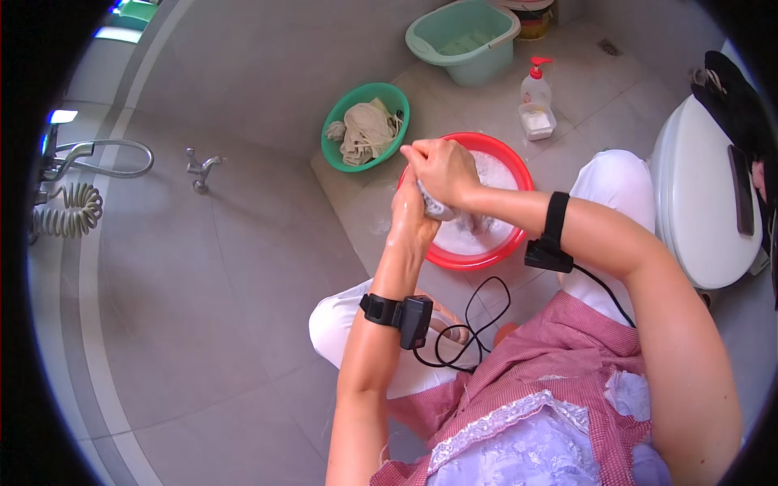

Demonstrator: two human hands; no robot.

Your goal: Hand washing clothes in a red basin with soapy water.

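Both my hands come together over a red plastic basin (pixel 467 262) of foamy water. A wet, greyish cloth (pixel 435 206) is gripped between them, and most of it is hidden by my fingers. My left hand (pixel 412 209) holds the cloth from the left side. Pressing on it from above and the right is my right hand (pixel 445 170), its fingers curled. Below the cloth, something dark shows in the white suds (pixel 495 173), too unclear to name. Water glistens on my left hand and wrist.
Behind the basin stands a green bowl (pixel 398 97) with beige cloth (pixel 368 130). Farther back are a pale green tub (pixel 480 76), a pump bottle (pixel 536 91) and a small plastic box (pixel 538 124). A toilet (pixel 699 200) stands right; a wall tap (pixel 202 170) is left. Black cables (pixel 468 328) trail from my wrist straps.
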